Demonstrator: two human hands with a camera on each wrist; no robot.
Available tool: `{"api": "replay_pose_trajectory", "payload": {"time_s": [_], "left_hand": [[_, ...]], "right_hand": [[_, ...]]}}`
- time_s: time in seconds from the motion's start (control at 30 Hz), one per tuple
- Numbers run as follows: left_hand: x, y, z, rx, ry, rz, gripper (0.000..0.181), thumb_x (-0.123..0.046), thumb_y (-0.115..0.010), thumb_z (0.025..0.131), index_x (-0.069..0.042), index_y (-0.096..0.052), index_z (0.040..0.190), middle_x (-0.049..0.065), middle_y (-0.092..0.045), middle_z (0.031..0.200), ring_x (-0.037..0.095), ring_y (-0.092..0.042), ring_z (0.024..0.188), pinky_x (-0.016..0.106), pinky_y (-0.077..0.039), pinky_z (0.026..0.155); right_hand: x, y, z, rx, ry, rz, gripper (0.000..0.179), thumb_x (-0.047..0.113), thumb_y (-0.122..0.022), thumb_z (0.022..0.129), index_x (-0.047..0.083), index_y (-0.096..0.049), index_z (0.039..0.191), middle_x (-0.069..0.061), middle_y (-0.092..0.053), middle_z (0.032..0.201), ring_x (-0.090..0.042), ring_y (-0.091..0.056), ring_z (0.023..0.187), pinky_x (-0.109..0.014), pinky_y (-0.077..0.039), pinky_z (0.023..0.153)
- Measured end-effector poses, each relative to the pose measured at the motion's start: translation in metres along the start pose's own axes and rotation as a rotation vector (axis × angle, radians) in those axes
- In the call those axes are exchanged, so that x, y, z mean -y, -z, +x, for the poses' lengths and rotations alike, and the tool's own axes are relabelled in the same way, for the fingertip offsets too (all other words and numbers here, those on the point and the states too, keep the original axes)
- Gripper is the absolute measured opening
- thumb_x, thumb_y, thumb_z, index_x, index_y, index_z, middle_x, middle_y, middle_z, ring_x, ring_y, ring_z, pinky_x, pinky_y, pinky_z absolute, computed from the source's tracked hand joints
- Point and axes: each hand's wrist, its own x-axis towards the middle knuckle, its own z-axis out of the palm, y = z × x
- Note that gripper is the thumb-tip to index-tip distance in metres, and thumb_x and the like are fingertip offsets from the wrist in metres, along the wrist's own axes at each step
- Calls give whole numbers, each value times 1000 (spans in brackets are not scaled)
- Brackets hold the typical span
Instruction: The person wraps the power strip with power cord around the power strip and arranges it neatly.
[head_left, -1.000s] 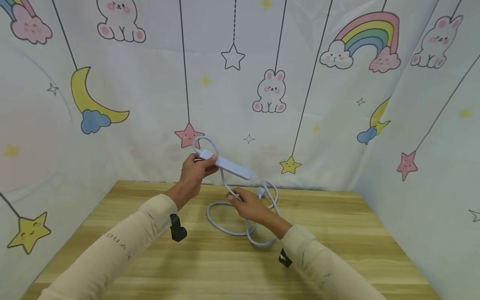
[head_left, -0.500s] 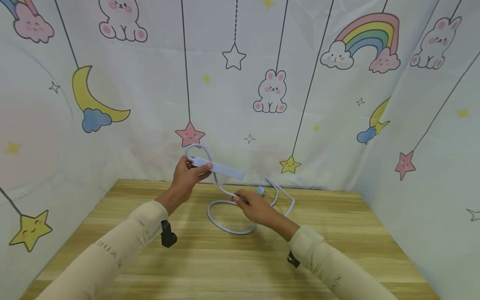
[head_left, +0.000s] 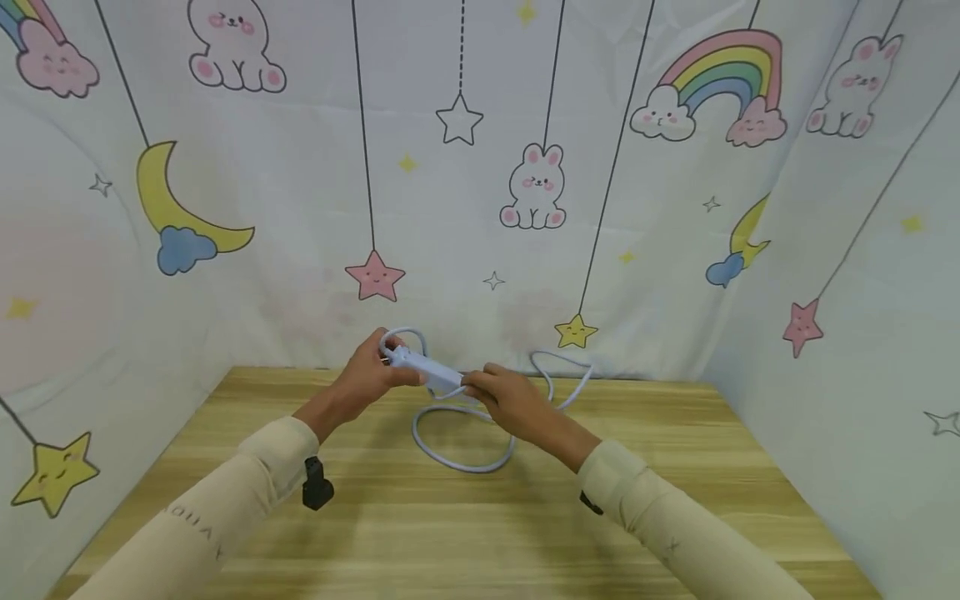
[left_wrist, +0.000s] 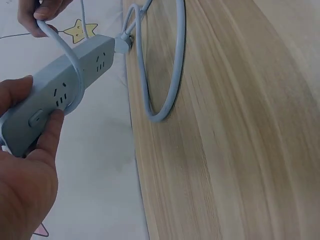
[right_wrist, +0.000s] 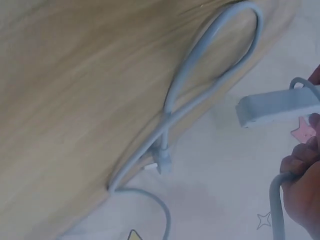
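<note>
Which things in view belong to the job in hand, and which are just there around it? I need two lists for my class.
Apparently in the job:
power strip, gripped by the left hand
cord, gripped by the right hand
plug, held by neither

Just around it:
table
backdrop
wrist cameras

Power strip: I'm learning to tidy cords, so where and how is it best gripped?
The power strip is probably best gripped at the end with the switch, coming from the person's left, across its narrow width. It is a long, slim bar; the left hand holds that end, while in the left wrist view the cord passes across its middle.
</note>
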Motion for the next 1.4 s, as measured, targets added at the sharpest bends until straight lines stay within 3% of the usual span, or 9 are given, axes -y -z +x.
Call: {"api": "replay_pose_trajectory", "payload": {"time_s": [0.17, 0.33, 0.47, 0.7, 0.9, 1.03, 1.1, 1.27, 1.4], "left_hand": [[1, -4, 0, 57, 17, 50, 58, -5, -89, 91, 1, -63, 143, 20, -67, 137, 28, -63, 117, 32, -59, 92], [0, -7, -1, 119, 30, 89, 64, -4, -89, 89, 1, -67, 150, 22, -72, 139, 26, -66, 115, 31, -57, 91], [2, -7, -1, 172, 27, 62, 61, -2, -91, 88, 2, -71, 145, 20, -74, 139, 25, -67, 113, 31, -58, 92], [7, 0, -1, 282, -12, -14, 55, -5, -90, 93, 2, -71, 144, 17, -76, 136, 24, -71, 111, 34, -63, 93], [8, 1, 2, 362, -17, -84, 51, -2, -88, 94, 3, -72, 142, 8, -76, 129, 23, -70, 111, 32, -64, 93], [15, 1, 4, 424, -25, -214, 42, 4, -84, 96, -2, -76, 136, 3, -74, 128, 21, -69, 112, 30, -64, 94], [19, 0, 4, 438, -47, -278, 39, 6, -82, 97, -10, -79, 132, 1, -73, 128, 20, -69, 113, 30, -65, 96], [21, -6, 5, 416, -97, -382, 38, 4, -74, 100, -24, -80, 125, 0, -70, 131, 17, -68, 114, 30, -65, 100], [15, -15, 7, 350, -106, -473, 36, 4, -67, 103, -21, -77, 127, 3, -66, 135, 18, -69, 117, 33, -66, 102]], "right_hand": [[-7, 0, 4, -22, 35, -74, 18, 19, -68, 113, 11, -79, 125, -2, -64, 91, -12, -49, 75, -23, -44, 69], [-13, -1, 6, -74, 120, -123, 16, 20, -73, 110, 14, -80, 123, -2, -61, 90, -14, -50, 76, -24, -45, 68], [-17, -1, 7, -85, 158, -117, 17, 20, -77, 107, 13, -80, 122, -2, -61, 91, -13, -51, 74, -22, -46, 67], [-22, 3, 13, -53, 145, -103, 19, 25, -77, 106, 14, -80, 121, -2, -72, 98, -13, -64, 76, -25, -55, 68], [-24, 11, 17, -14, 129, 21, 29, 21, -79, 104, 14, -84, 132, -3, -73, 95, -11, -58, 76, -24, -52, 70], [-24, 13, 20, 29, 106, 124, 36, 19, -77, 106, 15, -81, 141, -3, -73, 95, -7, -54, 77, -22, -50, 70], [-27, 12, 21, 37, 90, 163, 36, 17, -75, 107, 14, -79, 143, -5, -74, 98, -6, -54, 79, -23, -51, 72], [-32, 7, 24, 38, 18, 291, 36, 13, -67, 112, 10, -75, 147, -10, -79, 113, -9, -63, 90, -25, -55, 79], [-32, 2, 25, -6, -104, 453, 37, 20, -62, 117, 7, -73, 149, -17, -80, 135, -19, -75, 109, -25, -58, 90]]}}
